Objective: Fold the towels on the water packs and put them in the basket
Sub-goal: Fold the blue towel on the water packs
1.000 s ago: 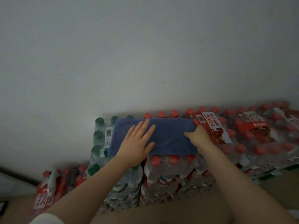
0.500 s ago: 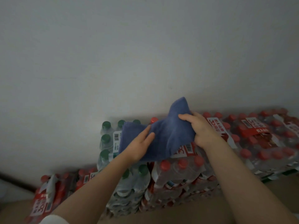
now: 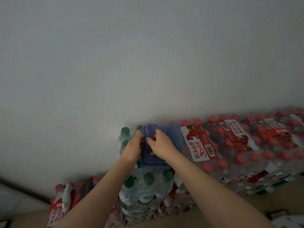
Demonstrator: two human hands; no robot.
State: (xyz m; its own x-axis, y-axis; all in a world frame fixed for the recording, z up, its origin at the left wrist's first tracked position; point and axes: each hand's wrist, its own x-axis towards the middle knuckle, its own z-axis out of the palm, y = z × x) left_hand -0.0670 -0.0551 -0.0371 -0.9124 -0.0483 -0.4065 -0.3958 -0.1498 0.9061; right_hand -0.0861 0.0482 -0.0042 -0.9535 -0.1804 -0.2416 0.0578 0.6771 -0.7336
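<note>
Blue towel (image 3: 171, 137), long axis toward wall, left hand (image 3: 133, 148) flat alongside, right hand (image 3: 162, 143) curled atop.

Wall (image 3: 148, 55): plain, pale grey-white, unmarked apart from a faint hairline scuff near mid-height; it fills most of the head view. Lighting: dim and even, with soft shadow gathering where the wall meets the stacked goods. Floor (image 3: 279, 191): light brown, visible at lower right and along the bottom edge. Lower left: a dark band (image 3: 21, 189) runs diagonally along the foot of the wall, possibly a skirting board or a trim strip; the view is too dark to confirm. Bottom right corner: a small dark-edged object (image 3: 278, 215), unidentifiable.
</note>
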